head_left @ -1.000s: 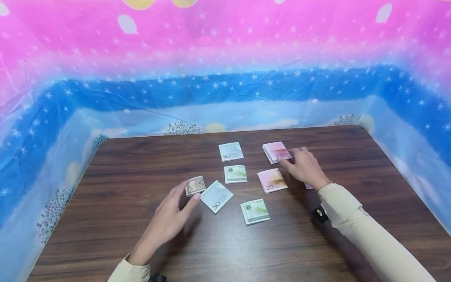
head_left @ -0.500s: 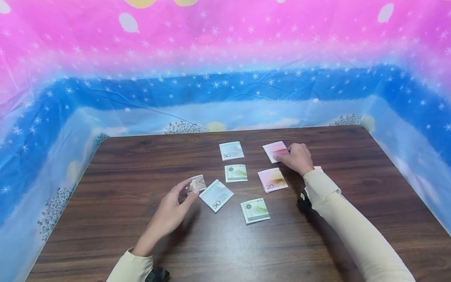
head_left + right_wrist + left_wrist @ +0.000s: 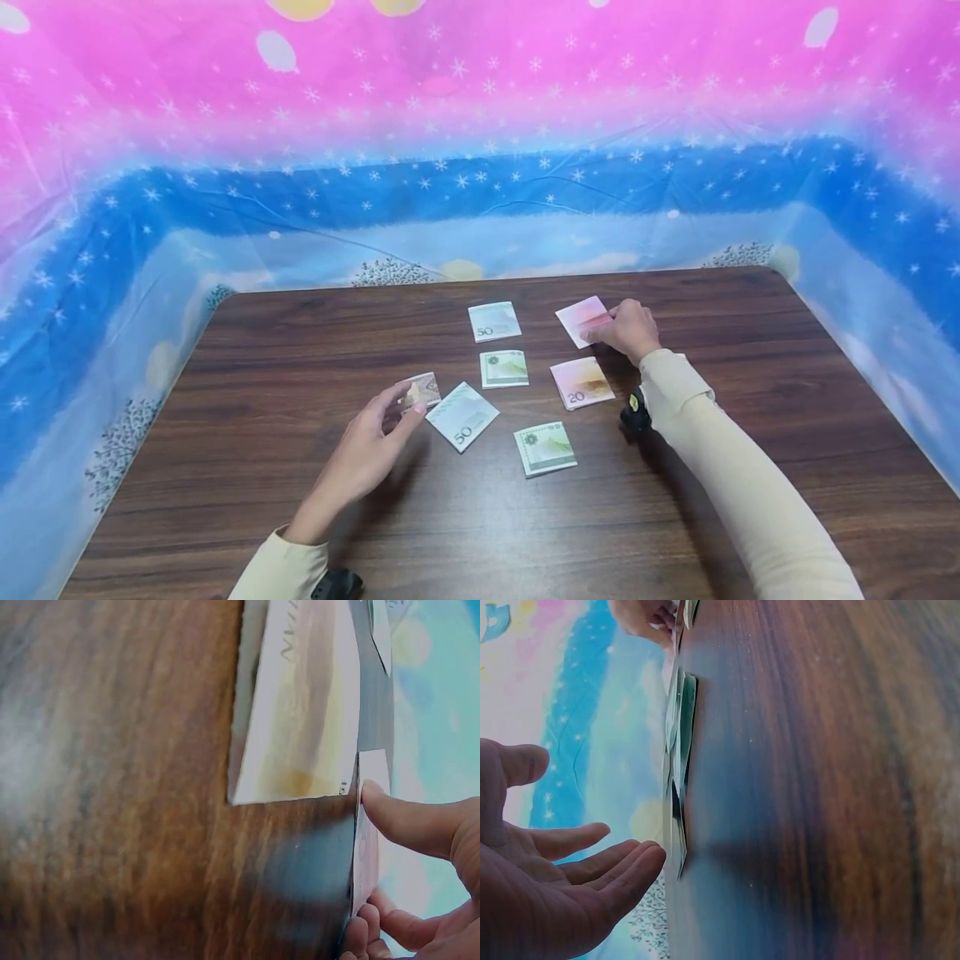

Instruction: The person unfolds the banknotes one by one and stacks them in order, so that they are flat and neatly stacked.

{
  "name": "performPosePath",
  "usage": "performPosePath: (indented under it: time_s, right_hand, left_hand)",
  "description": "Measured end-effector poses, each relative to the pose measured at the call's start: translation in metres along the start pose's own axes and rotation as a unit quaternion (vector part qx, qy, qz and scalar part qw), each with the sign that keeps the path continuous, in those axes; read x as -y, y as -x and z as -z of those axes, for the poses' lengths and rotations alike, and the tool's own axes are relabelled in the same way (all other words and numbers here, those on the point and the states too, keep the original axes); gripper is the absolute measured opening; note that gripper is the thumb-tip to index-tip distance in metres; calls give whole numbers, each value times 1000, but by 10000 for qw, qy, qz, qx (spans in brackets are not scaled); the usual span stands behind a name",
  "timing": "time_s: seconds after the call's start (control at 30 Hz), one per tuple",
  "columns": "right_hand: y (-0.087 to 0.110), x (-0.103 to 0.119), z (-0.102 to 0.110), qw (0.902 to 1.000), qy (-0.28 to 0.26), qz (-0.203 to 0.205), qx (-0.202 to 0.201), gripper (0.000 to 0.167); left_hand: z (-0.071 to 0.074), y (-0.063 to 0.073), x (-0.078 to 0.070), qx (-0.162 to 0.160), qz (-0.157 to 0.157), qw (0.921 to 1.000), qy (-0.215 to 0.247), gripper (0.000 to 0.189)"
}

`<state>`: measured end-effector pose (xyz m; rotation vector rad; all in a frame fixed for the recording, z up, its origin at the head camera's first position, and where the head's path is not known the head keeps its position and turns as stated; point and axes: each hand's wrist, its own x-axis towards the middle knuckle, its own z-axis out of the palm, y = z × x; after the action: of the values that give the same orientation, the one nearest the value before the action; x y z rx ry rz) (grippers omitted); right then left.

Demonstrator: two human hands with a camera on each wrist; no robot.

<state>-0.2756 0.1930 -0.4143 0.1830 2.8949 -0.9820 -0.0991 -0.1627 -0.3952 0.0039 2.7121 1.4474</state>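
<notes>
At the back right of the table, my right hand (image 3: 632,330) holds a folded pink banknote (image 3: 579,318) by its right side. In the right wrist view the thumb (image 3: 409,821) lies on the pink note and the other fingers are at its near edge. My left hand (image 3: 363,450) hovers with relaxed, parted fingers over a folded brown banknote (image 3: 426,388), partly covering it in the head view. Beside that lies a tilted green 50 banknote (image 3: 462,417). A folded 20 banknote (image 3: 582,383) lies just in front of the pink one.
Another green 50 note (image 3: 494,322) lies at the back middle of the wooden table (image 3: 247,400). Two smaller-patterned green notes (image 3: 504,369) lie at the centre and nearer the front. A patterned pink and blue cloth (image 3: 450,183) surrounds the table's far sides.
My right hand has shifted slightly left and back, and the pink note has turned, its two offset layers now lined up. My left hand has barely moved; its fingertips cover more of the brown note.
</notes>
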Motion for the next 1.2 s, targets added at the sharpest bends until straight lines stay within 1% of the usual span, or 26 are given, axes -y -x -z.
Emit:
performPosePath:
  time_s: [0.07, 0.17, 0.3, 0.4, 0.53, 0.6, 0.73, 0.9, 0.97, 1.07, 1.13, 1.2]
  right_hand:
    - [-1, 0, 0, 9999, -139, -10, 35, 35]
    - [-3, -2, -1, 9995, -298, -42, -47, 30]
    - [-3, -4, 1, 9985, -488, -194, -149, 29]
    - [-1, -4, 5, 9975, -580, -345, -204, 28]
    - [6, -3, 14, 9967, -644, -304, -394, 26]
    - [10, -2, 19, 9962, -696, -192, -482, 25]
    - [19, 0, 29, 9935, -1020, -68, -496, 23]
    - [32, 2, 41, 9883, -1491, 69, -300, 23]
    - [39, 4, 44, 9859, -1651, 158, -200, 23]
    - [52, 5, 49, 9803, -1945, 331, -31, 24]
    - [62, 6, 51, 9754, -2154, 457, 87, 24]
    - [72, 6, 53, 9742, -2178, 564, 199, 24]
  left_hand:
    - [0, 0, 0, -13, -12, 10000, -11, 59]
    - [-1, 0, 0, -43, -15, 10000, -46, 57]
    - [-2, 0, -1, -65, -38, 10000, -56, 56]
    - [-2, 1, -3, -25, -111, 9999, -3, 56]
    - [-2, 4, -7, 34, -185, 9998, 31, 57]
    - [-3, 5, -9, 49, -187, 9998, 17, 58]
    - [-4, 9, -13, 92, -179, 9998, -45, 59]
    - [-7, 13, -19, 179, -230, 9996, -44, 61]
    - [-8, 15, -20, 211, -301, 9993, 19, 61]
    - [-13, 17, -23, 291, -475, 9982, 216, 60]
    - [-16, 17, -25, 369, -603, 9966, 430, 59]
    - [-21, 18, -27, 417, -693, 9946, 647, 59]
